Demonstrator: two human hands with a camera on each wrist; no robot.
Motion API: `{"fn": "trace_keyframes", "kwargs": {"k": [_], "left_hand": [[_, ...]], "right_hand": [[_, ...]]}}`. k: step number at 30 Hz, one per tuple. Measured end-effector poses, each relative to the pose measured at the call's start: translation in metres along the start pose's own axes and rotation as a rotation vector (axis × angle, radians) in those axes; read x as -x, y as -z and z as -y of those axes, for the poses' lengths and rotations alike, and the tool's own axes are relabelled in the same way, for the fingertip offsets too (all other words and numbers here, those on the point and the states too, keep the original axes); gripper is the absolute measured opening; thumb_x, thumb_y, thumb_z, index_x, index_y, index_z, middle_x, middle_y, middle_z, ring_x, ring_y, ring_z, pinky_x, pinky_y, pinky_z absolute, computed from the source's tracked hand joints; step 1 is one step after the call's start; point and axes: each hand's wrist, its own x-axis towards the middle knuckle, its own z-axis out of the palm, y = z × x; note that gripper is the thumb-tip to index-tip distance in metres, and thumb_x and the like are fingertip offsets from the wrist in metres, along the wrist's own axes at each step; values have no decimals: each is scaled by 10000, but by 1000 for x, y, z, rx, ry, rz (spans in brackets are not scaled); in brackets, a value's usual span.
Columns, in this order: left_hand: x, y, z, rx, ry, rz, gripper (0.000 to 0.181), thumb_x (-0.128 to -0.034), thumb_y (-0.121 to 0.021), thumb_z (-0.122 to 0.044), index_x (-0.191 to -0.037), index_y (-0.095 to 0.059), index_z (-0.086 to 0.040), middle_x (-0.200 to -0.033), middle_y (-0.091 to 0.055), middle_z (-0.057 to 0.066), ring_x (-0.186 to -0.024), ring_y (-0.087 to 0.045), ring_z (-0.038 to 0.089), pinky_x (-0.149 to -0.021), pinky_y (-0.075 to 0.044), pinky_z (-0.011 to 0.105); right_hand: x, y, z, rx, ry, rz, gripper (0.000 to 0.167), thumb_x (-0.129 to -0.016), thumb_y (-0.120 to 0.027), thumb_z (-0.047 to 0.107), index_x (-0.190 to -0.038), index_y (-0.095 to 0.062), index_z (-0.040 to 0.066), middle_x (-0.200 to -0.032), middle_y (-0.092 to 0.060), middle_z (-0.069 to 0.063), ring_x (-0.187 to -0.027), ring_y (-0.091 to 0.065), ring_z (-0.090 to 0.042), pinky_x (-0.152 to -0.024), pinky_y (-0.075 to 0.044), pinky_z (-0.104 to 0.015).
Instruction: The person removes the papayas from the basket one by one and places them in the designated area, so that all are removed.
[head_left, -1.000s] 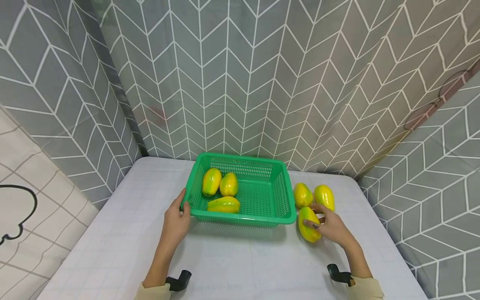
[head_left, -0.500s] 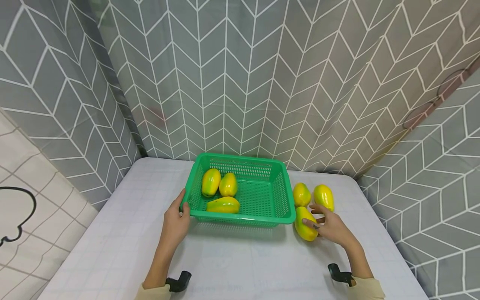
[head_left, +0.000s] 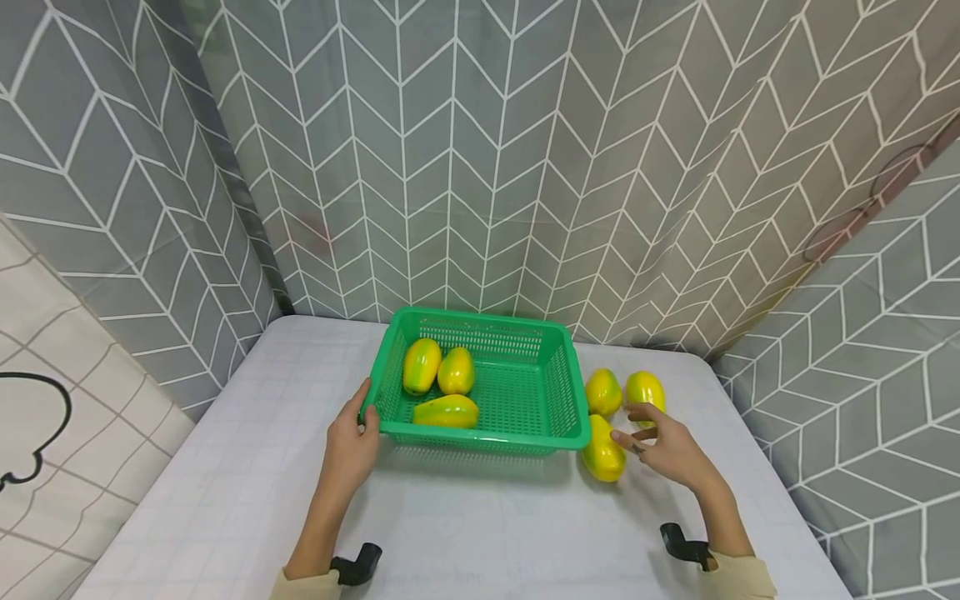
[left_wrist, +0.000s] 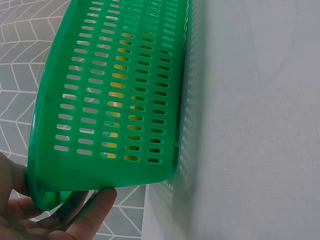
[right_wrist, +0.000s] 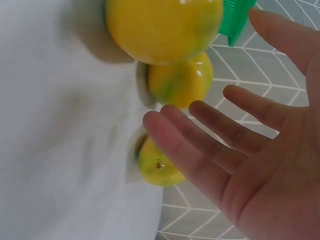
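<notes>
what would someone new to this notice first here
Probably the bright green basket on the white table, three yellow-green papayas in its left half and the left hand gripping its near left corner. Three more papayas lie to its right, the right hand spread beside the nearest.

right hand point(head_left: 667, 450) | free from above: right half of basket point(head_left: 513, 396) | sideways blocked: nearest yellow fruit point(head_left: 603, 454), basket wall point(head_left: 567, 392)

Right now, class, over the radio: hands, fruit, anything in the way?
Left hand gripping green basket by near-left corner. Right hand holding nothing, beside loose fruit. Three fruits inside, three outside. Basket's right wall in between.
</notes>
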Motion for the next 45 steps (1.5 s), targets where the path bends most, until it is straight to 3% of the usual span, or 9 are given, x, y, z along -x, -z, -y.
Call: {"fn": "trace_keyframes", "kwargs": {"k": [8,17,26,39,45], "left_hand": [[0,0,1,3,3,4,551,-1130,-384,-145,-1657,-302,-6,-1692,-365,258,-1575,-363,424,-1224,-397,599],[-1,1,3,-7,7,8,552,-1131,-385,-152,-1658,-303,-11,-1691,-370,253,-1570,-374,420,-1225,-400,600],[-1,0,4,-5,12,6,552,-1131,-382,-155,-1659,-303,-14,-1692,-369,253,-1558,-393,423,-1206,-419,617],[-2,1,2,7,4,3,547,-1127,-398,-150,-1651,-324,-11,-1681,-385,254,-1552,-398,433,-1195,-429,625],[-1,2,0,14,15,3,548,-1126,-405,-158,-1652,-331,-22,-1691,-374,246,-1546,-403,440,-1176,-453,623]], "right_hand": [[-5,9,10,14,27,-31,761,-988,-729,440,-1547,-454,3,-1541,-535,-283,-1260,-650,-482,-846,-652,-437],[-18,19,29,53,132,-71,696,-992,-738,394,-1524,-483,26,-1478,-587,-298,-1235,-667,-494,-859,-655,-483],[-32,28,57,74,200,-79,693,-1006,-719,415,-1539,-477,44,-1498,-592,-260,-1251,-673,-461,-1014,-576,-609],[-49,19,84,36,284,-54,691,-1001,-730,390,-1541,-485,35,-1513,-591,-240,-1257,-680,-436,-1013,-580,-603],[-56,15,93,11,321,-29,698,-999,-737,375,-1543,-483,19,-1520,-586,-240,-1259,-675,-444,-957,-619,-532]]}}
